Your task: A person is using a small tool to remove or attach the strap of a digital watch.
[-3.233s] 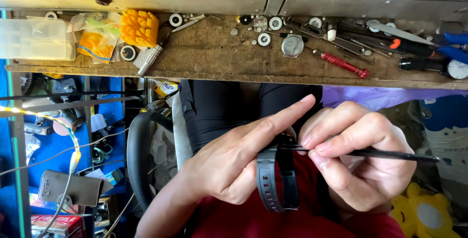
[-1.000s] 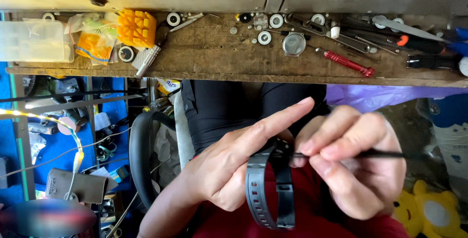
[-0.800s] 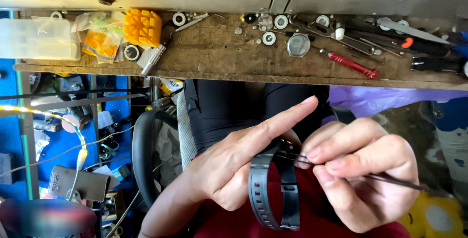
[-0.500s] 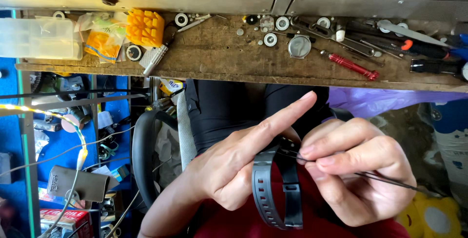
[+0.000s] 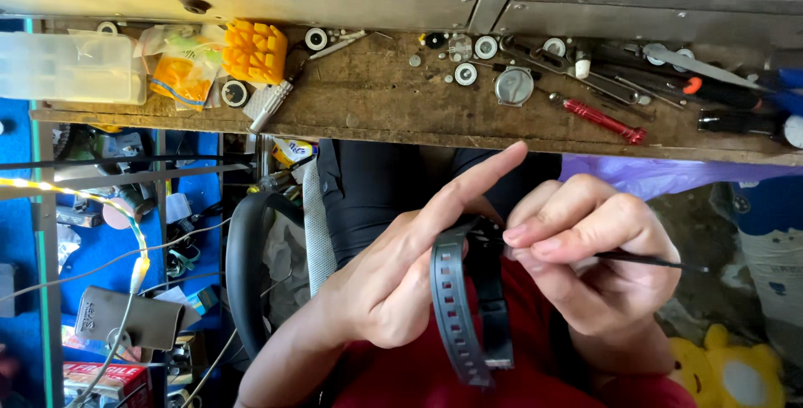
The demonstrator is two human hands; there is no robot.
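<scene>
Head view, from the left across: the left hand (image 5: 393,291) is closed on a dark wristwatch (image 5: 468,308), its thumb and curled fingers pinching the case end while the index finger (image 5: 477,186) sticks out straight, free of everything. The watch's two grey-black straps hang down from that grip, side by side, over the red cloth (image 5: 519,374) on the lap; the case itself is mostly hidden between the two hands.

Just right of the case, the right hand (image 5: 594,274) is clenched around a thin black tool (image 5: 652,262), thumb and forefinger (image 5: 552,220) pressed together near its front, the shaft running out to the right past the knuckles. The tip sits at the point where strap meets case, though whether it is seated in anything cannot be told.

Judging from this, the work at the strap joint looks to be under way rather than finished: both straps are on the watch, and the tool is engaged.

Beyond the fingertips lies the wooden bench (image 5: 376,107), strewn with a red screwdriver (image 5: 598,119) and a yellow block (image 5: 255,50).
</scene>
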